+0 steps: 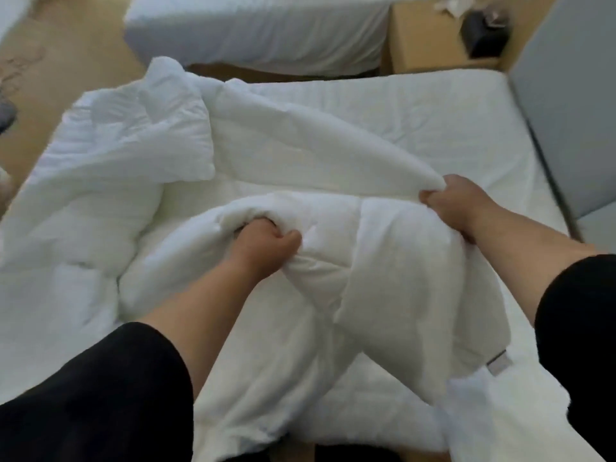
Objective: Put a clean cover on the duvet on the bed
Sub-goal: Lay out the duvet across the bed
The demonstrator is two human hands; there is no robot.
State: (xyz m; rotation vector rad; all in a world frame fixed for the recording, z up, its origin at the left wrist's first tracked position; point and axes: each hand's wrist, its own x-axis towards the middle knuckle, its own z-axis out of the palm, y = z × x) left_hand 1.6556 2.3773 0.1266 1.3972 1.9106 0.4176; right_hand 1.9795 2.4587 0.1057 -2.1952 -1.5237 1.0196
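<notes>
A twin-bed room, most likely a hotel or guest room.

You are standing at a bed [450, 128] with a bare white mattress, and a second bed [253, 28] made up in the same plain white stands just beyond it. Between them sits a light wooden bedside unit [423, 38] carrying a small dark object, too blurred to identify. The floor [66, 38] is pale wood, and a grey headboard panel [573, 105] runs along your right.

No text, brand or number can be read anywhere. A small grey tag [499, 362] sits on the duvet [300, 155] edge near the bed's [466, 111] right side, too blurred to show any lettering.
</notes>
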